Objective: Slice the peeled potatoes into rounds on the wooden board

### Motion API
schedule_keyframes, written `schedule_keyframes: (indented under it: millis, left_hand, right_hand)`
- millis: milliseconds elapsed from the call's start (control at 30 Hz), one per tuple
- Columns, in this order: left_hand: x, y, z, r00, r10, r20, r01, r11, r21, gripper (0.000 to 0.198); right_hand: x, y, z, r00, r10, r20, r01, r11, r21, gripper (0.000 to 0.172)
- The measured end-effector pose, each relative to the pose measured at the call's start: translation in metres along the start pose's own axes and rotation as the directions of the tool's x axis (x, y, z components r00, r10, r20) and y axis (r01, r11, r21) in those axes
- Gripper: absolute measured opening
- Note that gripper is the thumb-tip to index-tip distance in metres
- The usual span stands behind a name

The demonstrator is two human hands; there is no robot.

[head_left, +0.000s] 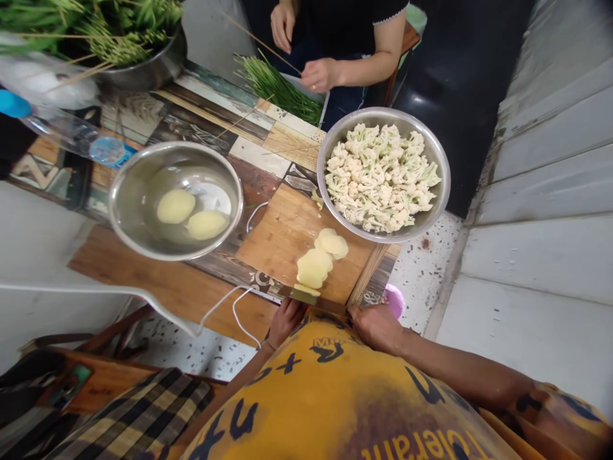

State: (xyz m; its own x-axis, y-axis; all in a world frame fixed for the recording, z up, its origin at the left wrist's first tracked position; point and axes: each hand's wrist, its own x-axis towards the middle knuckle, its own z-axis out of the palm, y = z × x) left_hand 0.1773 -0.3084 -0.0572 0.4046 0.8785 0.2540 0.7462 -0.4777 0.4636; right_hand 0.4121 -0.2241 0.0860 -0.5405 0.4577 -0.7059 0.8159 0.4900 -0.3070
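Observation:
My right hand (pixel 376 327) is closed at the near right corner of the wooden cutting board (pixel 268 239), around the handle end of a knife (pixel 330 305). The knife's blade runs left along the board's near edge, with a pale potato slice (pixel 306 290) against it. By the blade's left end is my left hand (pixel 286 319), fingers bent together; whatever they grip is hidden behind the blade and my shirt. Overlapping peeled potato slices (pixel 315 267) lie on the board just beyond the knife. Two whole peeled potatoes (pixel 176 206) sit in water in a steel bowl (pixel 117 220) to the left.
A wide steel basin (pixel 444 185) of cauliflower florets stands beyond the board, at right. Across the table, a person's hands (pixel 320 75) hold a thin skewer above green stalks (pixel 287 89). A plastic bottle (pixel 71 135) and a basin of skewered greens (pixel 143 73) are at left. A white cable (pixel 143 292) crosses nearby.

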Motion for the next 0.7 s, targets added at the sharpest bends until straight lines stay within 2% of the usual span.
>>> schedule_keyframes:
  millis: [200, 500, 700]
  left_hand:
    - [0.001, 0.001, -0.002, 0.999, -0.002, -0.048, 0.002, 1.0, 0.005, 0.031]
    - [-0.01, -0.002, 0.01, 0.999, 0.01, -0.031, -0.008, 0.998, 0.055, 0.03]
    - [-0.009, -0.002, 0.009, 0.997, 0.013, -0.079, -0.01, 0.999, 0.042, 0.028]
  right_hand:
    - [0.001, 0.0, -0.001, 1.0, 0.014, 0.011, -0.014, 1.0, -0.01, 0.019]
    - [0.008, -0.001, 0.0, 0.999, 0.003, 0.043, -0.003, 1.0, 0.007, 0.019]
    - [0.016, -0.001, 0.005, 0.999, 0.019, 0.046, -0.019, 1.0, 0.012, 0.021]
